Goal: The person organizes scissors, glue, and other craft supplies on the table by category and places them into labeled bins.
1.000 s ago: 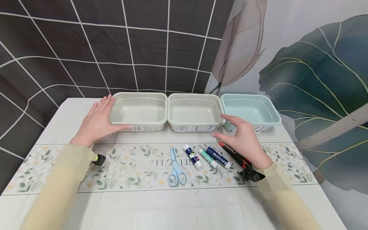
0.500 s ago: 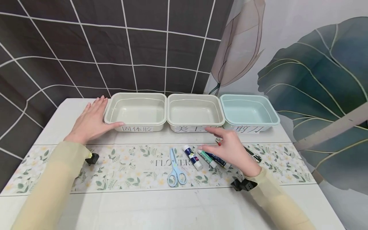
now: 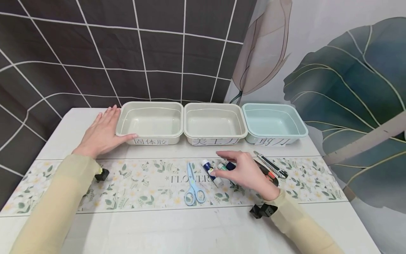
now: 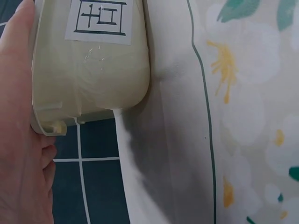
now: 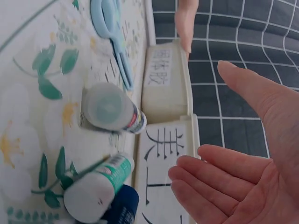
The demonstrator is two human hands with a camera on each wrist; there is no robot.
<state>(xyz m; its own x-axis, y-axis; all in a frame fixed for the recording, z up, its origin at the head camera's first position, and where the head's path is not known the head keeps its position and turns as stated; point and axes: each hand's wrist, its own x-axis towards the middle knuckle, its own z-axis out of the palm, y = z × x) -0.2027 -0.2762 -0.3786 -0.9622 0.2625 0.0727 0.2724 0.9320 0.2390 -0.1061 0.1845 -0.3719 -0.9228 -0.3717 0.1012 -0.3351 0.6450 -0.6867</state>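
Note:
My left hand (image 3: 101, 132) rests with straight fingers along the left side of the leftmost cream bin (image 3: 174, 140), its thumb over the front rim. In the left wrist view that bin's labelled wall (image 4: 93, 70) fills the upper left. My right hand (image 3: 245, 173) hovers over the glue sticks, thumb and fingers apart, holding nothing. Beneath it lie a dark blue glue stick (image 5: 110, 108), a green one (image 5: 100, 191) and a navy one (image 5: 126, 205), partly hidden in the head view. Pale blue scissors (image 3: 192, 187) lie to their left.
A middle cream bin (image 3: 187, 135) and a light blue bin (image 3: 276, 135) continue the row, all with paper labels. Right of my right hand lie a grey utility knife (image 3: 271, 165) and a red-and-black knife (image 3: 268, 173), partly covered. A dark gridded cloth (image 3: 111, 46) hangs behind.
My right hand has moved left and toward me, from beside the middle bin to above the glue sticks, uncovering the knives. My left hand shifted slightly left along with the leftmost bin's left edge.

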